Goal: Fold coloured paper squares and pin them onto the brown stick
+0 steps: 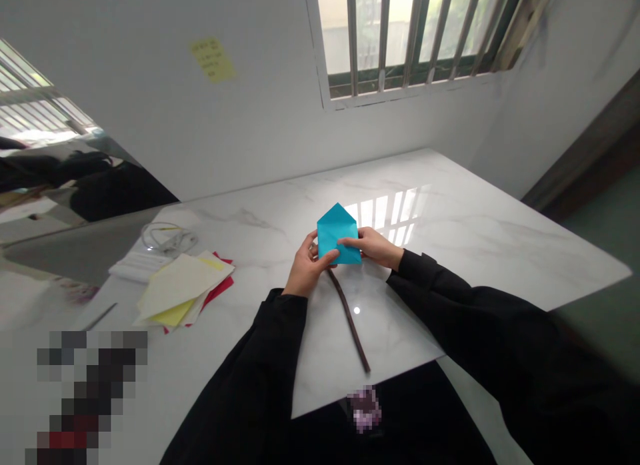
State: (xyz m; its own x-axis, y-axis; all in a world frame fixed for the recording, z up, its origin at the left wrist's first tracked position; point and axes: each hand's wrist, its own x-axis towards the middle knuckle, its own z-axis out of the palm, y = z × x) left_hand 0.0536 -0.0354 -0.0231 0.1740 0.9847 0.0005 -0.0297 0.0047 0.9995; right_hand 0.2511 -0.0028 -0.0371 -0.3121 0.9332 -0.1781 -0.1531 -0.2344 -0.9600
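Note:
A blue folded paper (336, 232), shaped like an envelope with its pointed flap up, is held above the table between my two hands. My left hand (307, 265) grips its lower left side, thumb lying across the front. On the right edge, my right hand (379, 246) pinches the paper, its thumb pressed flat near the middle. The fingers behind the paper are mostly hidden. Below my hands, a thin dark brown stick (350, 318) lies on the white marbled table (475, 232), running toward the front edge.
Left on the table is a pile of cream, yellow and red paper sheets (187, 288). A coiled white cable (173, 238) lies behind it, and a thin dark pen-like object (101, 316) lies nearer. A yellow note (213, 58) sticks to the wall beside a barred window (405, 38).

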